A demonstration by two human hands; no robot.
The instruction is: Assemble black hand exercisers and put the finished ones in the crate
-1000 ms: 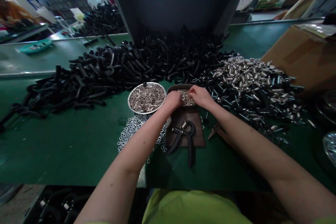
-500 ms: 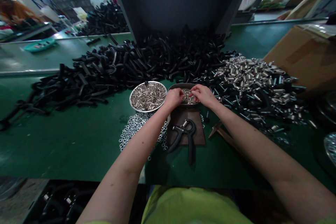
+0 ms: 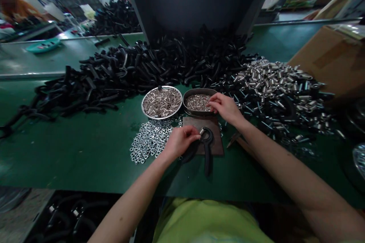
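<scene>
A black hand grip strengthener [image 3: 208,152] with a small metal spring [image 3: 202,131] lies on a brown square plate [image 3: 218,144]. My left hand [image 3: 182,140] is over its left arm, thumb and forefinger closed beside the spring; what they pinch, if anything, is too small to make out. My right hand [image 3: 225,108] is at the right rim of a dark oval tin [image 3: 199,113] of tiny metal parts, fingertips pinched together over them. Whatever is between those fingertips I cannot make out. Left of the tin stands a round dish [image 3: 162,102] full of metal pins.
Loose nuts [image 3: 148,140] spread below the dish. Black handles [image 3: 122,68] are heaped across the back, springs [image 3: 270,78] and bolts at the right. A hammer [image 3: 234,139] lies partly under my right forearm. A cardboard box [image 3: 322,55] stands right; a person [image 3: 19,9] is far left.
My left hand has moved from the oval tin down to the hand grip strengthener's spring. My right hand has stayed at the tin, shifted slightly right.
</scene>
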